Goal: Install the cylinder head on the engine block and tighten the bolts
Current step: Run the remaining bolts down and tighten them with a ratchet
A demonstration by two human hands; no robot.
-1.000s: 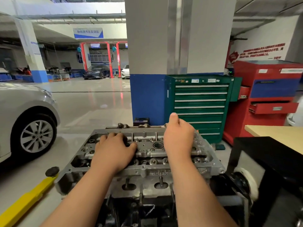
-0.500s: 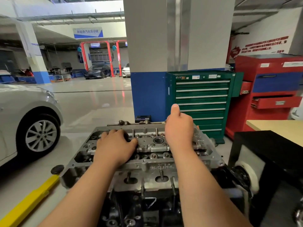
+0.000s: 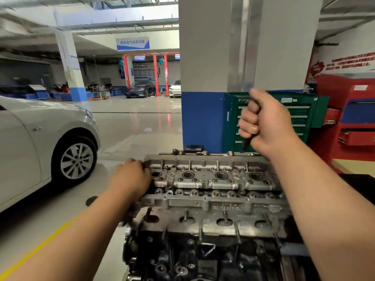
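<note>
The grey metal cylinder head (image 3: pixel 203 203) sits on top of the dark engine block (image 3: pixel 182 260) in the lower middle of the head view. My left hand (image 3: pixel 132 177) rests with curled fingers on the head's left end, gripping its edge. Above the head's far right side, my right hand (image 3: pixel 265 122) is raised in a fist around a thin dark rod (image 3: pixel 246 144). The rod's lower end pokes out below my fingers. What kind of rod it is cannot be told from here.
A silver car (image 3: pixel 30 142) stands at the left. Behind the engine are a grey and blue pillar (image 3: pixel 203 118), a green tool cabinet (image 3: pixel 304 114) and a red cabinet (image 3: pixel 355 122). A black table edge (image 3: pixel 361 183) is at the right, and a yellow floor line (image 3: pixel 40 246) lies lower left.
My right hand has lifted off the cylinder head and now grips a thin dark rod above it. My left hand has slid from the head's middle to its left end.
</note>
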